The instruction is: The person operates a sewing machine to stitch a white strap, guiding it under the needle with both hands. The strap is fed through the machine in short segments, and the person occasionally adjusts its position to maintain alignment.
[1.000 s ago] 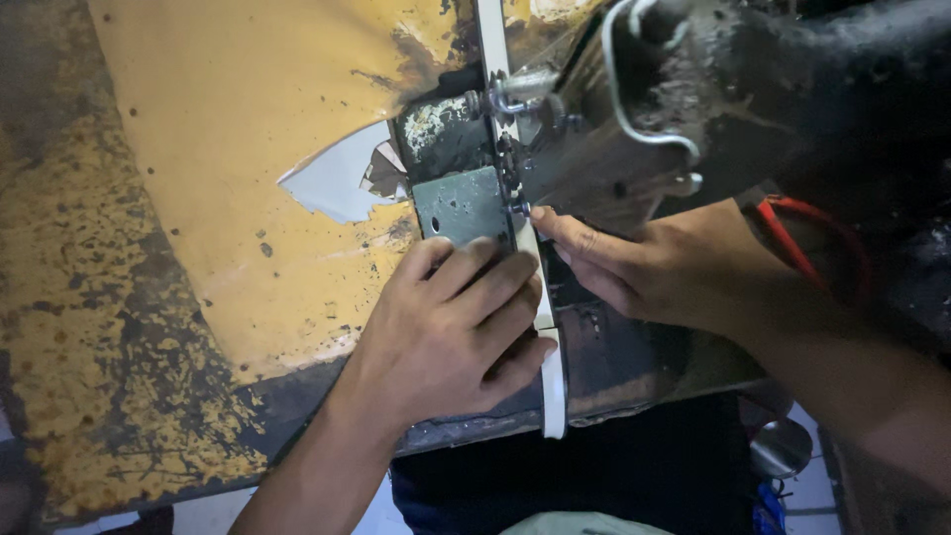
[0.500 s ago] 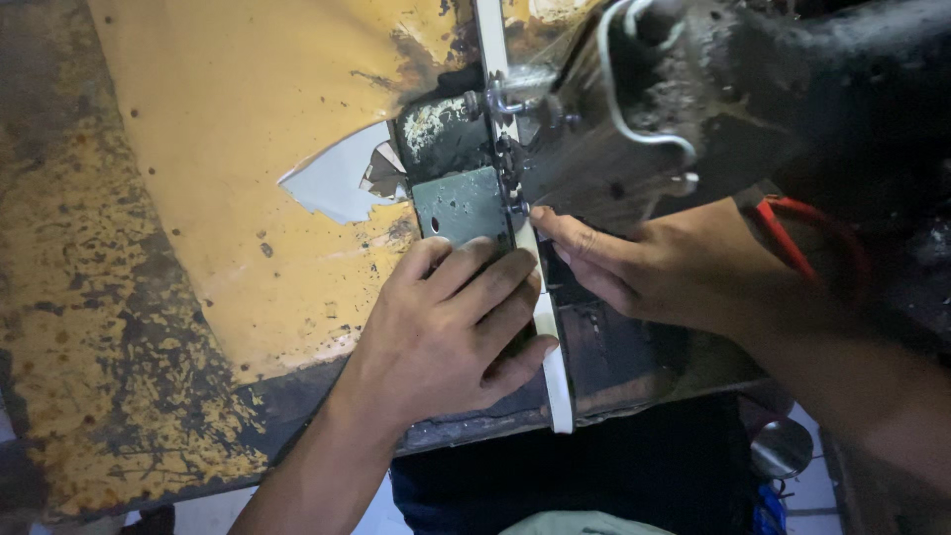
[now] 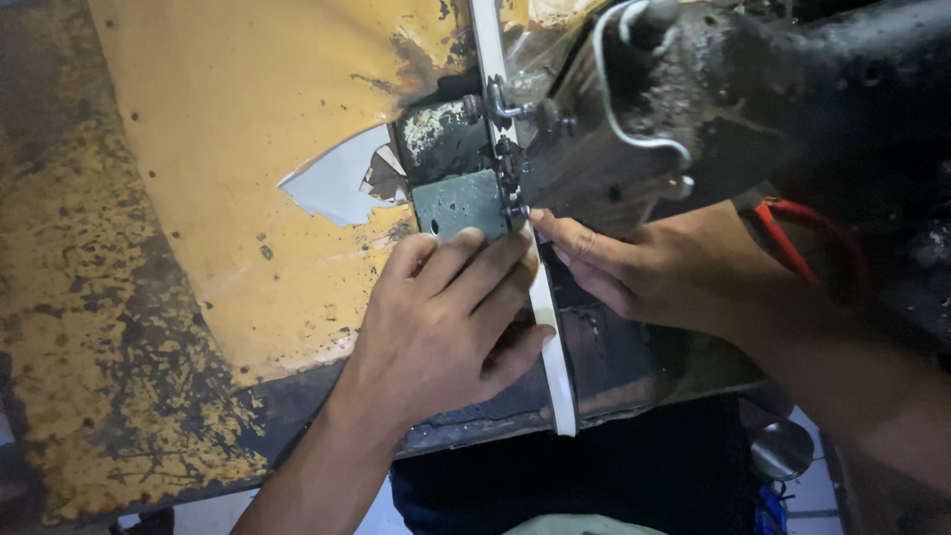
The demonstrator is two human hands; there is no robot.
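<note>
The left hand (image 3: 446, 322) is lying flat on the worn yellow table (image 3: 198, 198), its fingers (image 3: 475, 260) stretched out and pressing down on a narrow white strip (image 3: 548, 327) just in front of the grey metal plate (image 3: 461, 203). The right hand (image 3: 644, 267) is reaching in from under the dark sewing machine (image 3: 713, 109), its fingertips (image 3: 555, 226) pinching against the strip's other edge near the needle area (the needle itself is too dark to make out). The strip is running from the top edge, through the machine, to the table's near edge; its middle is hidden under the left fingers. A red loop (image 3: 812, 243) is showing behind the right wrist, partly cut off.
</note>
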